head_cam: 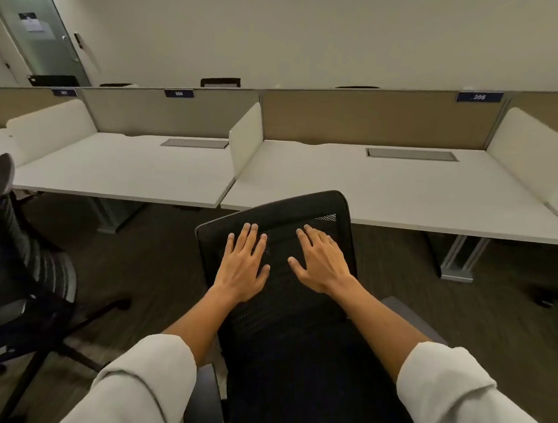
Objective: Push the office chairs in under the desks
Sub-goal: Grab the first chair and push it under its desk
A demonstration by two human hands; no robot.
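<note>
Hands lay flat against the back of a black mesh office chair [298, 309]: the left hand [244, 267] and the right hand [321, 263] rested side by side on the upper part of the backrest, palms down, a small gap between them. The fingers of both were spread apart and stretched out over the mesh, gripping nothing; the thumbs angled toward each other. Pale sleeves [139, 385] covered both forearms up to a point short of the wrists.

The chair stood in front of the right-hand white desk [402, 185], its top edge overlapping the desk's front edge in the view, near the seam with the neighbouring desk [128, 168]. Whether its seat was already under the desktop could not be told, since the backrest hid it. A grey armrest [411, 318] showed to the right of the backrest.

A second black chair [25, 279] stood at the far left, turned sideways on the dark carpet [145, 262], apart from the desks. Tan partition panels [373, 119] ran behind the desks, one bearing a blue number plate [479, 97]. A grey cable hatch [412, 154] sat in the right desk's surface.
</note>
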